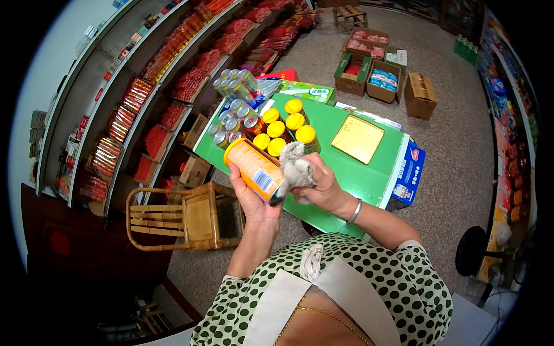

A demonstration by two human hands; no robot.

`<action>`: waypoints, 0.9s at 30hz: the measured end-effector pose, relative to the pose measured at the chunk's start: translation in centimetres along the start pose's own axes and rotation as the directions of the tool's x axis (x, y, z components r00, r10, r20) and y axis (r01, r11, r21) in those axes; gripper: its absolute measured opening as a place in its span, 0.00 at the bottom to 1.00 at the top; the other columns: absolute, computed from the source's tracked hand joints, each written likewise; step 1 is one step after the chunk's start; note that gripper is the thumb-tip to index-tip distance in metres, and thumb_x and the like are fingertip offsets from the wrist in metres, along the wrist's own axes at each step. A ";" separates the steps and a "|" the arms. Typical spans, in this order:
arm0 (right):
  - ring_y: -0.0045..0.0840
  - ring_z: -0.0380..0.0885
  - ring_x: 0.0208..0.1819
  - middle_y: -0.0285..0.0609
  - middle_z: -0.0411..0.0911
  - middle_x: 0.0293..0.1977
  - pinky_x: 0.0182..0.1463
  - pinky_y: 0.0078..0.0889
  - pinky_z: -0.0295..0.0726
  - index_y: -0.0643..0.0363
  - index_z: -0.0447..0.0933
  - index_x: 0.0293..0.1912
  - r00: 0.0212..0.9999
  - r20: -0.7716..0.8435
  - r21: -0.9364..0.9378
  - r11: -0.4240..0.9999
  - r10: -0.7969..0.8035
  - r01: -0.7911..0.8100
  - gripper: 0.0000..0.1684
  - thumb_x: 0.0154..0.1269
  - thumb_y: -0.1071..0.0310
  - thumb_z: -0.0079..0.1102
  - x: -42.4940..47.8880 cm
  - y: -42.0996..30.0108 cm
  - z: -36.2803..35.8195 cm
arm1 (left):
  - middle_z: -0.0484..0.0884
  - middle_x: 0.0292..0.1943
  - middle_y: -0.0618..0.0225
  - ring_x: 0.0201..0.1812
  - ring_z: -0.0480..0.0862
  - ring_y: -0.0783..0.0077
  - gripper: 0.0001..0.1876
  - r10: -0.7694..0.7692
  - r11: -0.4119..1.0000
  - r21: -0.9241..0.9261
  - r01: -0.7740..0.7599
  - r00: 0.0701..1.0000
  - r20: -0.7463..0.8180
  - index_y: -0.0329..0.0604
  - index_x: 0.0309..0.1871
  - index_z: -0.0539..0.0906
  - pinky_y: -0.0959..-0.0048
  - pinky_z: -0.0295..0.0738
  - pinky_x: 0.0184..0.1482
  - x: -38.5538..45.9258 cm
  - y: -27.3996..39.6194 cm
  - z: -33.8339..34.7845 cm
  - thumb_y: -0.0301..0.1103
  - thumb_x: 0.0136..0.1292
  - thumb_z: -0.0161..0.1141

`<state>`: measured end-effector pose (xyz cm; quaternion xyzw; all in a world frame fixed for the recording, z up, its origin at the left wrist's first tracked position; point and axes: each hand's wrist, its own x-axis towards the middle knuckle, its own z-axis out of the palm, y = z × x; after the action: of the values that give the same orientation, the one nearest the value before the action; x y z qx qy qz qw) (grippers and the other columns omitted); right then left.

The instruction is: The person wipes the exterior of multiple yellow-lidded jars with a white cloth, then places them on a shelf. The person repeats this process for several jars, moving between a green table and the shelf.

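Note:
My left hand [258,205] grips an orange cylindrical can [251,166], tilted, with a barcode panel facing up. A grey-white cloth [296,169] is bunched in my right hand [324,186] and pressed against the can's dark-rimmed end. Both hands are over the near side of a green table [346,194]. Just beyond the can stand several containers with yellow lids [294,121]. Left of them are several drink cans [237,119] with silver tops, and a plastic-wrapped pack of cans [238,84] is behind those.
A square golden tin lid [358,138] lies on the table's right half. A blue carton [408,173] stands at its right edge, and a green carton [307,92] at the back. To the left are a bamboo chair [201,216] and stocked shelves [160,82]. Open cardboard boxes [352,75] sit on the floor.

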<state>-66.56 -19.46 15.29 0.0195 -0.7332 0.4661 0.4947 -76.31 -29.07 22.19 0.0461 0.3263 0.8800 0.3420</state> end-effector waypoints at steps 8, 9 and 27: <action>0.20 0.73 0.47 0.38 0.75 0.44 0.50 0.25 0.73 0.63 0.67 0.55 0.899 -0.213 0.485 0.840 0.383 -0.243 0.21 0.67 0.61 0.52 2.1 -0.3 -4.1 | 0.76 0.47 0.56 0.45 0.81 0.60 0.41 -0.185 0.953 0.302 0.030 0.846 0.501 0.37 0.60 0.64 0.60 0.78 0.45 -0.4 1.5 -1.4 0.57 0.50 0.64; 0.20 0.73 0.48 0.38 0.75 0.44 0.51 0.25 0.73 0.63 0.66 0.55 0.925 -0.188 0.445 0.868 0.330 -0.219 0.22 0.66 0.63 0.53 2.8 -1.9 -4.9 | 0.76 0.48 0.56 0.46 0.80 0.60 0.40 -0.194 0.913 0.404 -0.047 0.823 0.535 0.37 0.60 0.64 0.61 0.77 0.46 -0.6 1.4 -1.5 0.54 0.49 0.66; 0.23 0.73 0.46 0.42 0.74 0.44 0.52 0.27 0.71 0.63 0.68 0.52 0.859 0.454 0.382 0.819 0.237 -0.428 0.19 0.65 0.62 0.50 6.5 -2.8 -3.5 | 0.79 0.40 0.56 0.40 0.82 0.62 0.40 -0.128 0.003 0.566 -0.825 0.561 0.818 0.33 0.52 0.69 0.69 0.76 0.43 -2.6 1.4 -0.5 0.37 0.32 0.77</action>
<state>-66.01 -15.76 22.20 0.0993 -0.6724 0.6967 0.2293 -75.30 -31.77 23.01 0.6676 0.6245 0.4028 0.0439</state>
